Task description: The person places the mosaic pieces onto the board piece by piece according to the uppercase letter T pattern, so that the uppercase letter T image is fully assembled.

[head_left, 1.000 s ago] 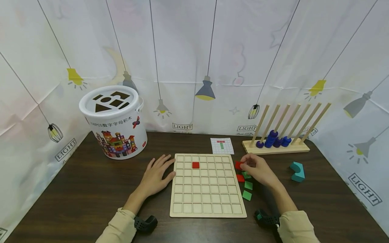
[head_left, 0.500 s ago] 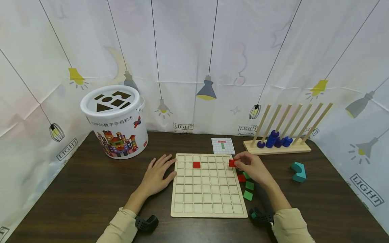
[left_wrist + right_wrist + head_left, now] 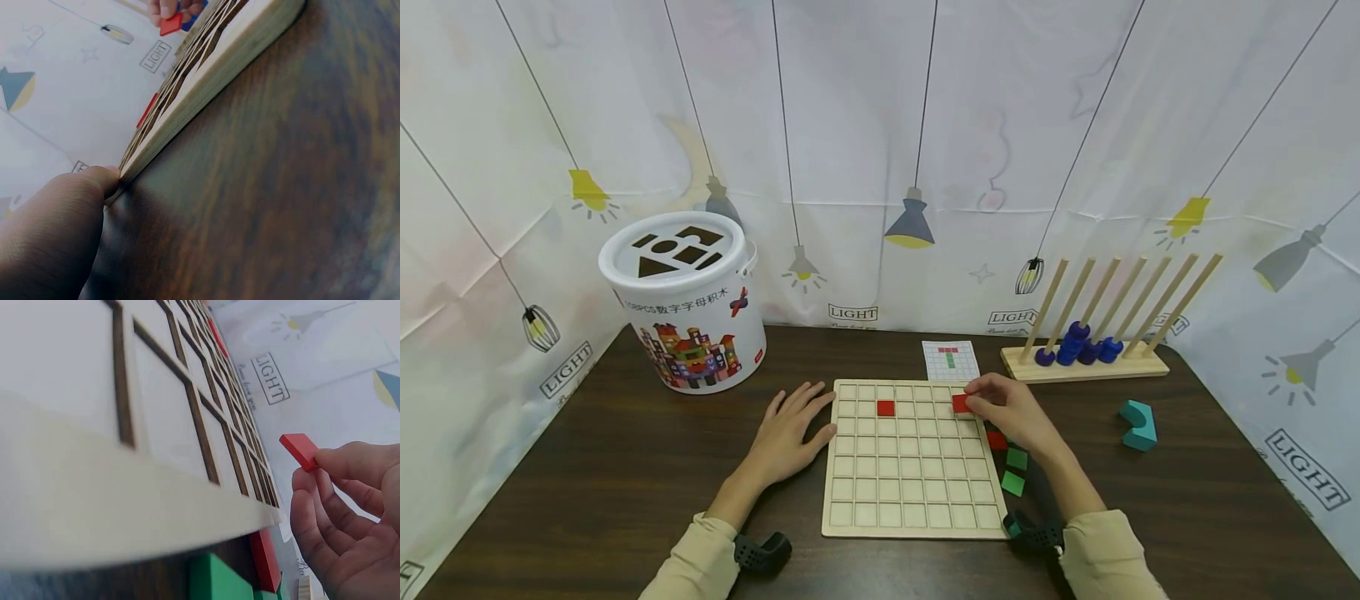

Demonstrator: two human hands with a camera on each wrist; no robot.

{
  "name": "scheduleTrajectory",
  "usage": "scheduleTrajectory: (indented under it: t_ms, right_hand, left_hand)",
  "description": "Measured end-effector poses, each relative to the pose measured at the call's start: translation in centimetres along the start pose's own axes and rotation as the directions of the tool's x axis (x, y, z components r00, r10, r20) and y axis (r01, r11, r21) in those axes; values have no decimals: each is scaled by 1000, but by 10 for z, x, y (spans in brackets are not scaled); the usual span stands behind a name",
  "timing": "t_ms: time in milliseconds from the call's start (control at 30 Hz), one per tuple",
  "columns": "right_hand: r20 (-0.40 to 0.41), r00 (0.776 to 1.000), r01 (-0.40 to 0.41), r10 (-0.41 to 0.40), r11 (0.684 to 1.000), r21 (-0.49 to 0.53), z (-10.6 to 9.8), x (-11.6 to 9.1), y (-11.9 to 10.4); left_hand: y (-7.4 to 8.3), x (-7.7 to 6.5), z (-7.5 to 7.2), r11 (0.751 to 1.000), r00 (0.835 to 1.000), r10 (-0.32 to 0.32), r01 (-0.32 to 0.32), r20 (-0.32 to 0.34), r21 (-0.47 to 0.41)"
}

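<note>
My right hand (image 3: 1011, 413) pinches a red square tile (image 3: 301, 450) between thumb and fingers, raised over the upper right of the wooden grid board (image 3: 917, 492). My left hand (image 3: 784, 433) lies with spread fingers at the board's left edge; in the left wrist view its thumb (image 3: 94, 181) touches that edge. Another red tile (image 3: 886, 408) sits in a cell of the second row. Beside the board's right edge lie a loose red tile (image 3: 997, 440) and several green tiles (image 3: 1012, 483), partly hidden by my right hand.
A pattern card (image 3: 951, 361) with red and green squares lies behind the board. Farther right stand a peg rack (image 3: 1097, 369) with blue beads and a teal arch block (image 3: 1139, 426). A white lidded bucket (image 3: 688, 304) stands at the back left.
My right hand has picked up the red tile from beside the board and carried it left, over the board's upper right cells. My left hand has stayed put.
</note>
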State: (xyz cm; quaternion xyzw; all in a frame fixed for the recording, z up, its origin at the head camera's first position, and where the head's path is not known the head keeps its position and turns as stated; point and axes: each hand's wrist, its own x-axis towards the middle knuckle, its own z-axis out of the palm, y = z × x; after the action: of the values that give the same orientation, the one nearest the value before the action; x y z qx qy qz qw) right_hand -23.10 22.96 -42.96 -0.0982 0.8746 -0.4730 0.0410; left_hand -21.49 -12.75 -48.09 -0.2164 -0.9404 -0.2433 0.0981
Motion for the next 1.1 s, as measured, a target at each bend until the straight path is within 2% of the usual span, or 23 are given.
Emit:
scheduleTrajectory:
  t_ms: [1100]
  right_hand:
    - [36, 999, -31, 30, 999, 22, 30, 13, -23]
  left_hand:
    - [1, 0, -2, 1000, 1000, 4, -4, 4, 12]
